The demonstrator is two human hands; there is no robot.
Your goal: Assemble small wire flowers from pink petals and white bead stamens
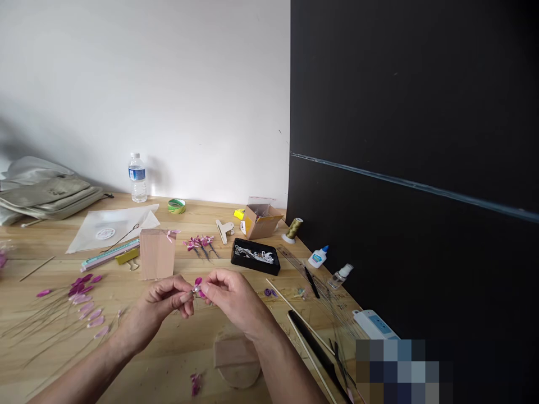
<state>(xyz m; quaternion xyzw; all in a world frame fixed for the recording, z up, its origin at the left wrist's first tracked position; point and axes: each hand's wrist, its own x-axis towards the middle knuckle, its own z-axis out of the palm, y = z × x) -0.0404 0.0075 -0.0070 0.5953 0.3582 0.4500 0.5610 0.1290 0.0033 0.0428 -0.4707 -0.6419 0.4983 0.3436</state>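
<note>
Both hands meet above the middle of the table, pinching a small magenta flower (199, 282) with a pearly centre. Its left side is gripped by my left hand (168, 297), thumb against fingertips. At its petals, my right hand (225, 292) closes thumb and forefinger; the other fingers curl out of sight. Just behind stands a pinkish wooden block (157, 255) with a pale petal piece on its top edge. Finished-looking flowers on dark stems (201, 244) lie farther back. To the left, loose magenta and pink petals on thin wires (86, 300) are spread out.
A black tray (255, 261) of small white parts sits right of centre, with a cardboard box (261, 221) behind. Glue (318, 256), a spray bottle (340, 276) and black tweezers (311, 281) line the right. A round wooden piece (237, 365) lies near the front; a water bottle (137, 178) stands at the back.
</note>
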